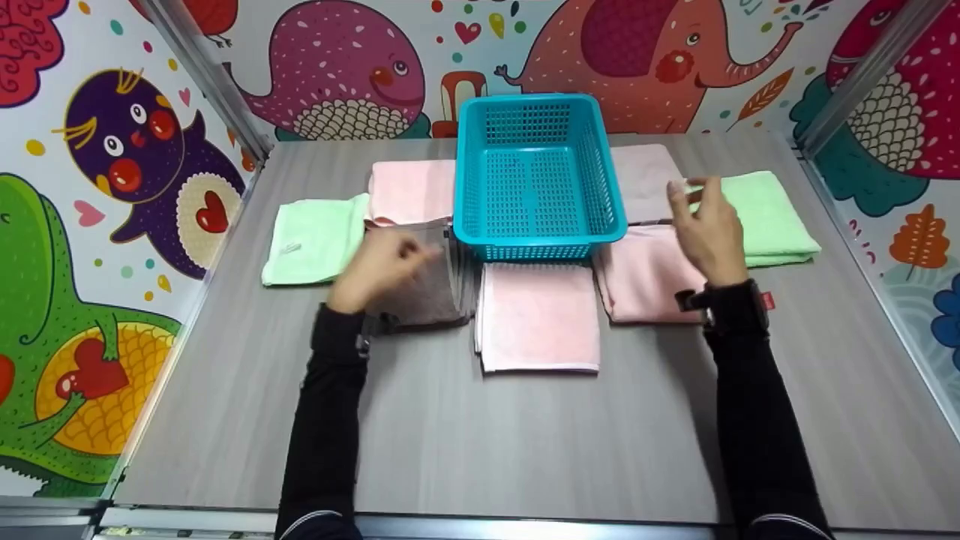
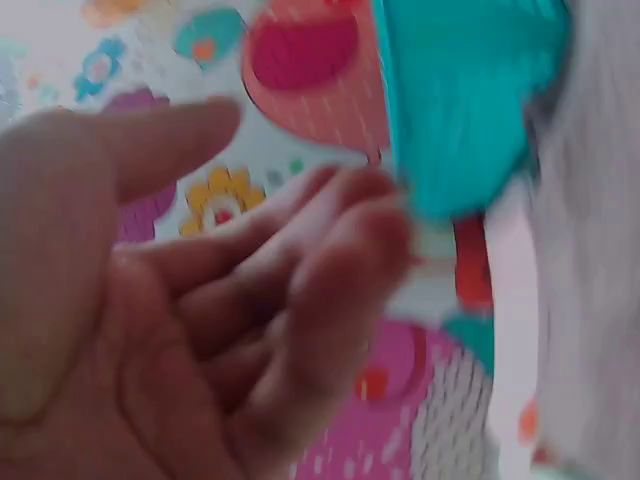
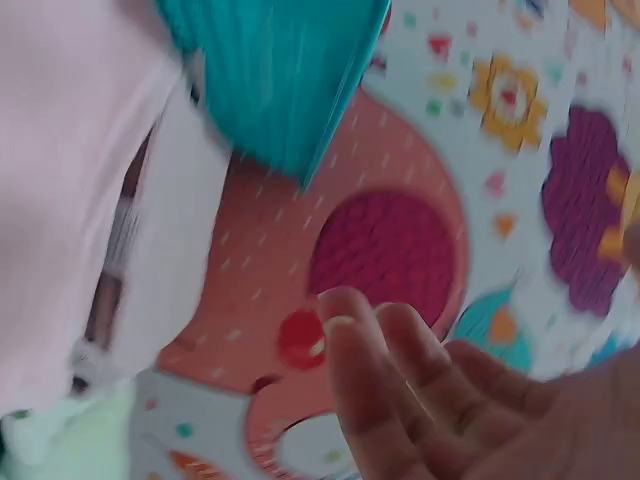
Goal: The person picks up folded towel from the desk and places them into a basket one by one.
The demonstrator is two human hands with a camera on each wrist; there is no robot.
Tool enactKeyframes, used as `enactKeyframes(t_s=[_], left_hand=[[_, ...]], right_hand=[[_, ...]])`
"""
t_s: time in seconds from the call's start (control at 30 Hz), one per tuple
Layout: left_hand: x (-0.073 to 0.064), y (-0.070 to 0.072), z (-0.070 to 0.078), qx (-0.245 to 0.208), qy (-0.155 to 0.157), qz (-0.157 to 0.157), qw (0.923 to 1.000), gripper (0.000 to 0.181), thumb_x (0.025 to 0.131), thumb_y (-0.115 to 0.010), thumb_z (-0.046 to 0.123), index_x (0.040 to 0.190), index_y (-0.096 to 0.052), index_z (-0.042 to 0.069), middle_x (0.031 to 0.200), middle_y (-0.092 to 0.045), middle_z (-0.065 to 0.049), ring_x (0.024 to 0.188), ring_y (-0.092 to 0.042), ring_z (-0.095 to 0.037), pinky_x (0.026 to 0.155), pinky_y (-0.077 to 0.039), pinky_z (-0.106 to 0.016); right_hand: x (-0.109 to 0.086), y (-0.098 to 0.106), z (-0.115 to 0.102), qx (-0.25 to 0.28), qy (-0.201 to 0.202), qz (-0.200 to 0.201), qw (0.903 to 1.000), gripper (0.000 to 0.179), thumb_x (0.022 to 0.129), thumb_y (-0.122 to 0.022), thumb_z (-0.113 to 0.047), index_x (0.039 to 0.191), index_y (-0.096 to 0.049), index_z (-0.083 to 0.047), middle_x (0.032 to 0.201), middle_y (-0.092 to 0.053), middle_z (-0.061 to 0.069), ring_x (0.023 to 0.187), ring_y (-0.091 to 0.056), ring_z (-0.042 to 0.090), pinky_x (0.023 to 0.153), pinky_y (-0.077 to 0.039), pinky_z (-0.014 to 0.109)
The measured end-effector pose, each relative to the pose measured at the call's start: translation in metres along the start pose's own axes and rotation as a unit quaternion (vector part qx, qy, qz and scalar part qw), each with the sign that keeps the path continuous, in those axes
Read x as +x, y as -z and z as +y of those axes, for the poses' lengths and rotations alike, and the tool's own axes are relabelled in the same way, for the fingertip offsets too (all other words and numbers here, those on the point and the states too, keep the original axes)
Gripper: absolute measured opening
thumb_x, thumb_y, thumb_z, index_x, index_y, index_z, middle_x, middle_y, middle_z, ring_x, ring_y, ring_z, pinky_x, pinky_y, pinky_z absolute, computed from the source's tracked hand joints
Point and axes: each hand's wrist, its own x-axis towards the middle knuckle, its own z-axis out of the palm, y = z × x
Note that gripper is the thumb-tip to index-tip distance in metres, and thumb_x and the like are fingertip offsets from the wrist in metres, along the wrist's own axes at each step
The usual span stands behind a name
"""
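My left hand, blurred, hovers over a folded grey-brown towel; its fingers bend loosely around nothing in the left wrist view. To its left lies a folded light green towel. My right hand is raised above a folded pink towel and beside another green towel, its fingers relaxed and holding nothing. Between the hands stands a teal plastic basket with nothing inside. A pink towel lies folded in front of it.
Behind the basket's left side lies another pink towel, and a pale pinkish towel lies at its right. Walls with cartoon animals enclose the grey table at the back and sides. A metal rail runs along the front.
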Motion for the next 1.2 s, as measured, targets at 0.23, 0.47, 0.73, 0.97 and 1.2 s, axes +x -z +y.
enactKeyframes(t_s=[0.23,0.47,0.73,0.97,1.2], left_hand=[[0.006,-0.057,0.023,0.011,-0.062,-0.148,0.9869,0.040,0.101,-0.064,0.042,0.095,-0.077,0.005,0.074,-0.069,0.001,0.063,-0.062,-0.010,0.064,-0.051,-0.029],[0.010,-0.105,0.036,0.125,-0.027,-0.080,0.9885,0.053,0.098,-0.067,0.044,0.099,-0.073,-0.009,0.092,-0.075,-0.022,0.083,-0.071,-0.036,0.076,-0.057,-0.049],[0.012,-0.129,0.045,0.149,0.004,-0.066,0.9866,0.089,0.097,-0.070,0.046,0.146,-0.039,-0.021,0.123,-0.067,-0.036,0.111,-0.069,-0.046,0.098,-0.055,-0.050],[0.015,-0.137,0.044,0.093,-0.032,-0.086,0.9914,0.054,0.100,-0.068,0.029,0.128,-0.058,-0.016,0.118,-0.069,-0.032,0.109,-0.069,-0.044,0.096,-0.055,-0.052],[0.018,-0.135,0.041,0.076,-0.036,-0.092,0.9922,0.043,0.100,-0.068,0.026,0.121,-0.063,-0.012,0.115,-0.071,-0.030,0.103,-0.070,-0.040,0.095,-0.055,-0.051]], right_hand=[[-0.030,-0.015,-0.030,-0.084,0.056,-0.201,0.9744,0.068,0.100,-0.052,-0.065,0.087,-0.075,-0.002,0.075,-0.074,0.014,0.056,-0.069,0.019,0.058,-0.050,0.034],[-0.034,-0.065,-0.018,-0.130,0.105,-0.306,0.9370,0.037,0.097,-0.070,-0.043,0.090,-0.077,-0.007,0.068,-0.070,0.005,0.063,-0.065,0.019,0.066,-0.050,0.037],[-0.038,-0.093,-0.009,-0.127,0.089,-0.331,0.9310,0.055,0.084,-0.082,-0.032,0.126,-0.058,-0.005,0.085,-0.064,0.008,0.075,-0.062,0.024,0.068,-0.052,0.038],[-0.043,-0.101,-0.009,-0.119,0.147,-0.346,0.9188,0.054,0.081,-0.083,-0.018,0.125,-0.056,-0.004,0.082,-0.056,0.005,0.075,-0.056,0.022,0.070,-0.048,0.039],[-0.040,-0.100,-0.011,-0.118,0.161,-0.347,0.9163,0.052,0.080,-0.082,-0.016,0.124,-0.057,-0.004,0.081,-0.056,0.004,0.075,-0.055,0.023,0.069,-0.046,0.038]])
